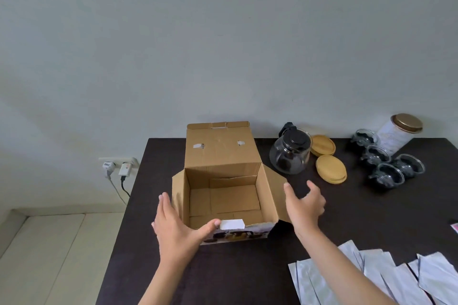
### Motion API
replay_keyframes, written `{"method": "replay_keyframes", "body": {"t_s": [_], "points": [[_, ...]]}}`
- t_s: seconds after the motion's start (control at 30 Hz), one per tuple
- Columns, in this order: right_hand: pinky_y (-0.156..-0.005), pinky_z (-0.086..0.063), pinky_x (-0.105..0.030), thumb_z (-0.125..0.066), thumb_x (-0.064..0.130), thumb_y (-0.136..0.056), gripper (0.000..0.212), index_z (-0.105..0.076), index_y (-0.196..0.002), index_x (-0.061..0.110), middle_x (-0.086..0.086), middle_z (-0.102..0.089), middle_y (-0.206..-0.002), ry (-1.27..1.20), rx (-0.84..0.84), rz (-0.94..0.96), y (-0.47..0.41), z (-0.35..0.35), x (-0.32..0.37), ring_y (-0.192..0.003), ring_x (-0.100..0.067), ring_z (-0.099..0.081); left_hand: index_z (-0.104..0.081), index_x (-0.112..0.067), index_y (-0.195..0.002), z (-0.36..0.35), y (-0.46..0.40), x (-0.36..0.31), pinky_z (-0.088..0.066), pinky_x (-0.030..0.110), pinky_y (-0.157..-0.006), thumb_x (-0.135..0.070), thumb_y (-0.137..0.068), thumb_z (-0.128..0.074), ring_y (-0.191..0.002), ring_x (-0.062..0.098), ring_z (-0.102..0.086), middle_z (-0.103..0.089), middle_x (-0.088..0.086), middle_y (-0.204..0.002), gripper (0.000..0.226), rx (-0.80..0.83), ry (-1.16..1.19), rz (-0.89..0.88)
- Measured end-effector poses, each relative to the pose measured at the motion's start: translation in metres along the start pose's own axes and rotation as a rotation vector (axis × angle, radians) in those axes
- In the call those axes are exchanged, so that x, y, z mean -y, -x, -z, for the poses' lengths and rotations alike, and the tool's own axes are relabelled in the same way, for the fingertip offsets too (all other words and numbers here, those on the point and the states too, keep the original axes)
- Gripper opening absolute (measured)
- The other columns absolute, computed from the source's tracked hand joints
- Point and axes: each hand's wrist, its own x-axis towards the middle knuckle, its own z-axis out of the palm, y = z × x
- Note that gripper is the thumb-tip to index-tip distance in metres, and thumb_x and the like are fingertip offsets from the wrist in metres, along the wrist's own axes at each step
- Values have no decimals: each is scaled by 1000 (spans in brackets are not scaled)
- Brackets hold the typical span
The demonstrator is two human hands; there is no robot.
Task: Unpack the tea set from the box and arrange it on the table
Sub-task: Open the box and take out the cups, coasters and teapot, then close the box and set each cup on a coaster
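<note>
An open cardboard box (224, 199) stands on the dark table (359, 218), lid flap up, nothing visible inside. My left hand (177, 228) rests against its near left corner, thumb on the front rim, fingers straight along the left wall. My right hand (306, 202) hovers open beside the right side flap, touching nothing. Behind the box on the right stand a glass teapot (290, 153) with a black lid, two stacks of round wooden coasters (330, 168), and several glass cups (387, 160).
A white tin with a gold lid (399, 134) stands at the back right. Several white paper wrappers (386, 277) lie at the front right. A wall socket with plugs (119, 167) is left of the table, above a pale floor.
</note>
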Motion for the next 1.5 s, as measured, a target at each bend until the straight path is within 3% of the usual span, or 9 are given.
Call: {"method": "replay_keyframes", "body": {"t_s": [0.17,0.33,0.53,0.63,0.77,0.9,1.1,1.3,1.5], "points": [[-101,-39,-50,-71,29,-84,76,-31,-145,9,-19,-36,-146,-358,-25,-605,50,5,-13,-130,-39,-40,1,-2,-149,-9,20,-8,-13,45,-118,-55,-39,-88,-145,27,-7,-12,18,-156,151,-126,340,314],[-110,-36,-42,-57,11,-92,45,-44,-135,6,-20,-51,-134,-1028,152,-778,56,10,-7,-125,-31,-50,-36,-11,-124,-15,24,-3,-41,42,-102,-58,-42,-84,-115,29,-50,-53,8,-114,106,-59,490,434],[-111,-35,-42,-57,12,-94,49,-39,-138,5,-19,-42,-141,-1041,195,-548,64,16,1,-136,-31,-37,-19,-27,-148,1,19,5,-33,40,-111,-55,-58,-81,-137,17,-33,-33,-4,-151,113,-12,304,-12],[-99,-44,-33,-60,20,-93,53,-34,-138,10,-7,-50,-119,-781,195,-188,78,17,1,-122,-23,-48,-20,-27,-150,5,15,2,-30,38,-111,-51,-71,-71,-141,12,-22,-21,-10,-156,97,10,116,-216],[-97,-45,-22,-58,42,-90,60,-31,-141,24,3,-46,-136,-332,300,348,93,7,-18,-124,-10,-48,-27,-25,-148,3,9,0,-27,47,-115,-55,-77,-56,-145,14,-11,-12,-14,-154,83,87,-36,-303],[-94,-32,-5,-49,60,-81,59,-30,-135,45,14,-32,-143,-111,308,589,95,-10,-31,-129,2,-32,-28,-24,-148,2,7,7,-21,50,-117,-69,-81,-50,-143,8,-3,-8,-15,-155,83,89,-118,-336],[-106,-25,-32,-44,56,-87,52,-43,-135,38,4,-21,-155,47,246,701,91,-29,-44,-136,-4,-14,-25,-29,-148,1,12,0,-8,56,-114,-83,-70,-39,-147,15,-8,-3,-16,-158,96,120,-241,-256],[-104,-31,-32,-34,58,-87,60,-53,-134,26,1,-25,-155,141,231,675,89,-31,-38,-137,-18,-21,-23,-28,-149,2,10,5,-25,53,-114,-81,-66,-51,-147,15,-7,-1,-17,-156,102,147,-205,-285],[-93,-38,-25,-62,30,-89,37,-63,-122,13,-5,-41,-143,198,186,656,70,-28,-15,-128,-20,-34,-23,-37,-147,3,8,9,-27,50,-114,-85,-62,-40,-147,18,-5,2,-16,-157,100,160,-225,-330]]}}
